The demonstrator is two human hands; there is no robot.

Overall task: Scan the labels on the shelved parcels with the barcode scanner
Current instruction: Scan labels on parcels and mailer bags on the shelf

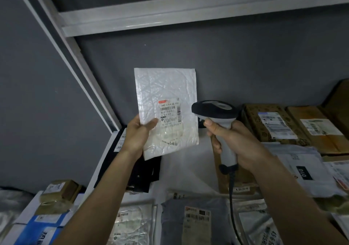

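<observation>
Right hand (234, 141) gripping scanner (217, 112), left hand (137, 133) holding mailer (166, 93)

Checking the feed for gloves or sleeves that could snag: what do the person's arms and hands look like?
Both forearms are bare as far as the frame shows, no sleeves in view. The left hand and right hand wear no gloves; no rings, watch or wristband are visible.
</observation>
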